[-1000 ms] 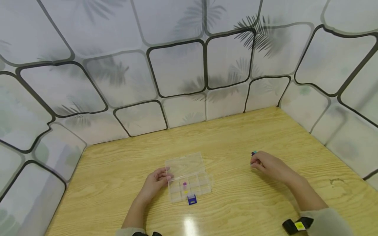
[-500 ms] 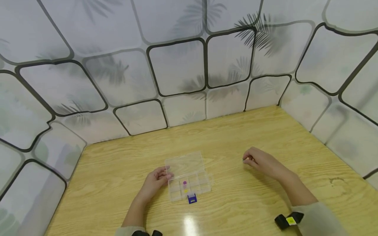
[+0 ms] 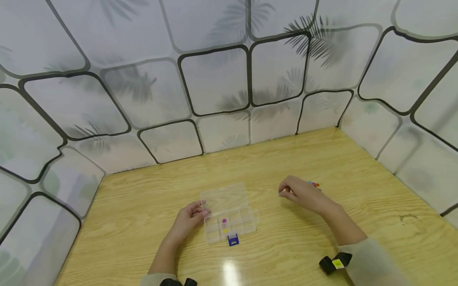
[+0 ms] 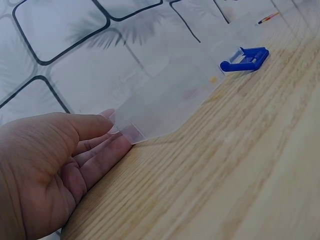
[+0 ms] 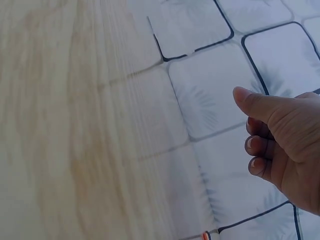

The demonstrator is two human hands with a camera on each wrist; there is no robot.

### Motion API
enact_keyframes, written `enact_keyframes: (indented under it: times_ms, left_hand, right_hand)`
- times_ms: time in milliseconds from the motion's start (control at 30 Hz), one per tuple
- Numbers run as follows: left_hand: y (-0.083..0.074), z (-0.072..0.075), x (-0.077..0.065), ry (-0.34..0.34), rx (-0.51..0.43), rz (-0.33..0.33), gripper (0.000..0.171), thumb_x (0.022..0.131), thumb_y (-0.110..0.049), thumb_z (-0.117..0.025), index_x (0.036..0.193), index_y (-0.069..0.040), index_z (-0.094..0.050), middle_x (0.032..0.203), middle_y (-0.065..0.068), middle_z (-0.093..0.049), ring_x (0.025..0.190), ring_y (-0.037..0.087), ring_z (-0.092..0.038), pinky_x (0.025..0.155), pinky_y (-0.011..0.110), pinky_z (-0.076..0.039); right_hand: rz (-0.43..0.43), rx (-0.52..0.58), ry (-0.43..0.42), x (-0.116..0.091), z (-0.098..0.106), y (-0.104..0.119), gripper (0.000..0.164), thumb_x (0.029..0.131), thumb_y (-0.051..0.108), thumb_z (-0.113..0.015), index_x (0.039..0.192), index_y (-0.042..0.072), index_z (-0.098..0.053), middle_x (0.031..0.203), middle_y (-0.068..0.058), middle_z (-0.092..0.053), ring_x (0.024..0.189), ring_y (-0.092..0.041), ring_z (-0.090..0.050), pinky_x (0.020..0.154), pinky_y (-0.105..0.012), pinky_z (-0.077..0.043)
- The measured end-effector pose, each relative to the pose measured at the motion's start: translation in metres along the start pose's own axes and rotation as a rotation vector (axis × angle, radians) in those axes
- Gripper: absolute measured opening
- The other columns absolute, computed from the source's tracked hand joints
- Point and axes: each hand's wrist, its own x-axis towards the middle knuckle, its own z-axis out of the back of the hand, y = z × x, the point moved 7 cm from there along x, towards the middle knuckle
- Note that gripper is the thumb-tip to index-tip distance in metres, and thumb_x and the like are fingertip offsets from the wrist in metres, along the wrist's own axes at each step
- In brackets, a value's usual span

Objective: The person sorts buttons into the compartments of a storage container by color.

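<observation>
A clear plastic compartment box lies with its lid raised on the table. At its left side my left hand pinches the edge between thumb and fingers, which the left wrist view also shows. One purple piece and one yellow piece sit inside the box. A blue latch sticks out at its front. To the right of the box, my right hand is above the table, thumb and forefinger together on a tiny bluish piece, mostly hidden; its kind cannot be made out.
Several small coloured pieces lie on the wooden table behind the right hand, which partly covers them. A patterned cloth wall encloses the table at the back and both sides.
My right hand has moved left from the small pieces toward the box, uncovering some of them. The left hand and the box have stayed in place.
</observation>
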Motion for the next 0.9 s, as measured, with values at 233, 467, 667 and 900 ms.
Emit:
enact_keyframes:
  times_ms: [233,467,667,900]
  left_hand:
    - [0.000,0.002,0.001,-0.010,0.006,0.006,0.045,0.093,-0.009,-0.060,0.134,0.002,-0.046,0.109,0.015,-0.063,0.099,0.018,-0.062,0.081,0.024,-0.054]
    - [-0.001,0.003,0.000,-0.005,0.002,0.011,0.045,0.093,-0.010,-0.060,0.134,0.002,-0.047,0.110,0.014,-0.063,0.100,0.018,-0.062,0.082,0.024,-0.054]
    - [-0.001,0.002,-0.001,0.002,0.001,0.004,0.045,0.093,-0.011,-0.060,0.134,0.002,-0.047,0.109,0.015,-0.063,0.099,0.018,-0.062,0.081,0.024,-0.054]
    - [0.000,0.002,0.000,0.004,0.000,0.007,0.045,0.093,-0.011,-0.060,0.134,0.002,-0.047,0.108,0.014,-0.063,0.098,0.018,-0.062,0.081,0.024,-0.054]
  right_hand:
    - [0.049,-0.024,0.031,0.015,-0.011,0.018,0.012,0.094,0.021,-0.059,0.100,0.011,-0.061,0.092,0.003,-0.057,0.080,-0.009,-0.048,0.068,-0.027,-0.047]
    - [0.111,-0.006,0.023,0.028,-0.020,0.042,0.009,0.093,0.020,-0.061,0.099,0.013,-0.061,0.091,0.006,-0.056,0.079,-0.007,-0.048,0.066,-0.024,-0.046]
    - [0.183,-0.009,0.063,0.041,-0.036,0.069,0.010,0.093,0.022,-0.060,0.098,0.013,-0.061,0.091,0.006,-0.057,0.080,-0.007,-0.050,0.067,-0.022,-0.048]
    - [0.288,-0.076,0.088,0.047,-0.057,0.093,0.012,0.093,0.022,-0.060,0.097,0.011,-0.063,0.090,0.004,-0.058,0.077,-0.007,-0.052,0.067,-0.020,-0.049]
